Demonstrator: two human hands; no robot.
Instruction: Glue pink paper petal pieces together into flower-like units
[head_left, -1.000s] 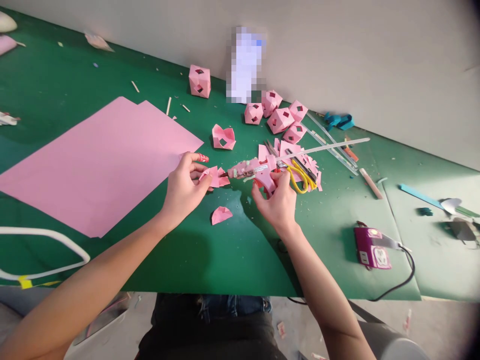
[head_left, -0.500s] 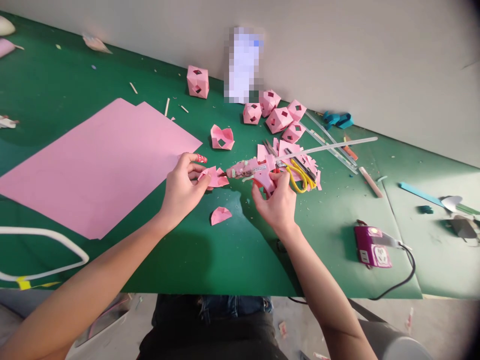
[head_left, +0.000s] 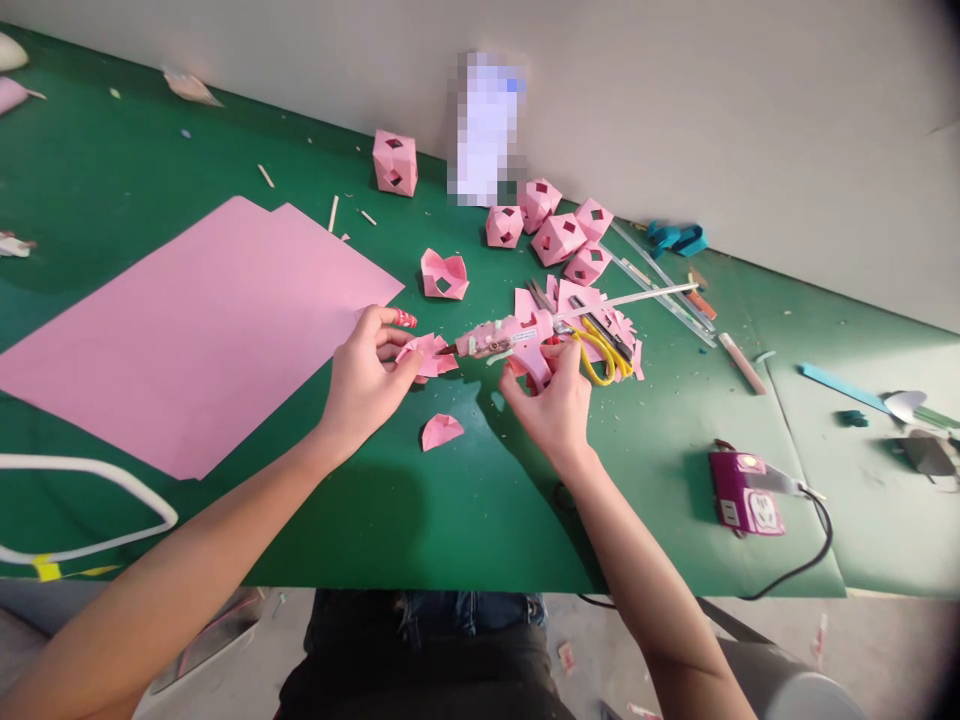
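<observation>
My left hand [head_left: 373,375] pinches a folded pink paper piece [head_left: 429,356] between thumb and fingers. A red patterned wrap covers one of its fingertips. Wrapped round the handle of a pink hot glue gun [head_left: 491,338] is my right hand [head_left: 553,395], one finger at the trigger. The gun's dark nozzle meets the right side of the paper piece. A clear glue stick [head_left: 652,294] sticks out of the gun's back end. Just below lies a small folded pink paper piece [head_left: 442,432]. Behind the hands sits an open pink paper shell [head_left: 444,274].
Several pink paper polyhedra [head_left: 557,239] stand near the wall. Yellow-handled scissors [head_left: 600,365] lie on paper scraps right of the gun. Large pink paper sheets [head_left: 195,330] cover the left. A purple power socket [head_left: 744,492] with a black cable sits at right on the green table [head_left: 450,530].
The glue stick behind the gun now reaches less far out to the right. The gun has tilted very slightly; the left hand and its paper piece hold nearly still.
</observation>
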